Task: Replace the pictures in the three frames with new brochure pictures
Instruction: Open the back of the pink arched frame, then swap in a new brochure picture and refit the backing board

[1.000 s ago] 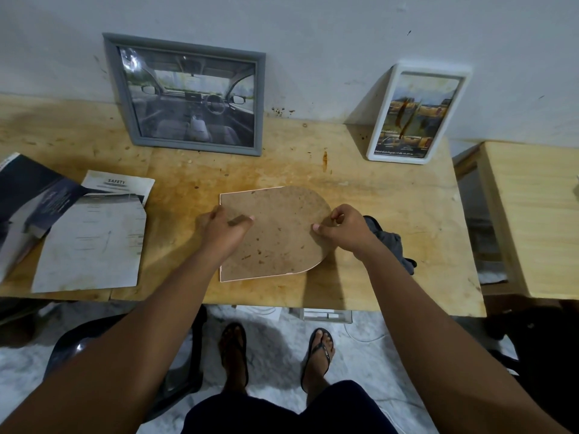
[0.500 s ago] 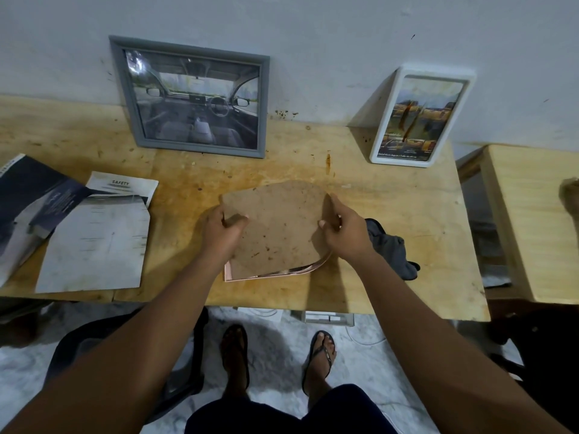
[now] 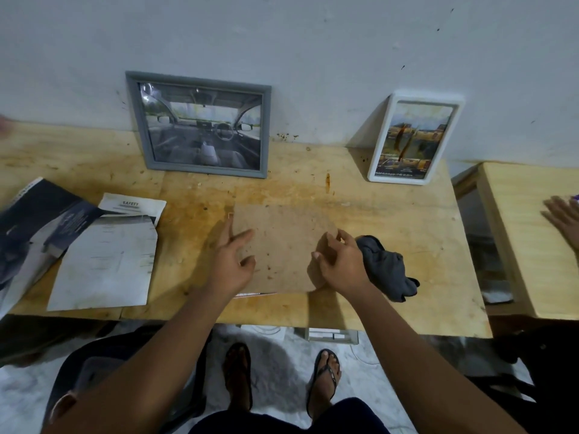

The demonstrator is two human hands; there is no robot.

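A brown backing board [image 3: 282, 245] with one rounded side is raised over the pink frame [image 3: 250, 295], of which only a thin strip shows at the board's near edge. My left hand [image 3: 233, 261] grips the board's left edge, thumb on top. My right hand [image 3: 340, 261] pinches its rounded right edge. A grey frame [image 3: 266, 130] with a car-interior picture leans on the wall at the back. A white frame [image 3: 380, 142] with a yellowish picture leans at the back right. Loose brochure pages [image 3: 106, 261] and a dark brochure [image 3: 34, 227] lie to the left.
A dark grey cloth [image 3: 387, 267] lies just right of my right hand. A second wooden table [image 3: 520, 245] stands to the right, with another person's hand [image 3: 564, 223] on it. The wooden table [image 3: 391, 208] ends close to my body; a dark chair [image 3: 94, 371] sits below.
The backing board lay flat in the frame; both hands have lifted it and now hold it higher above the frame. Another person's hand has appeared on the right table.
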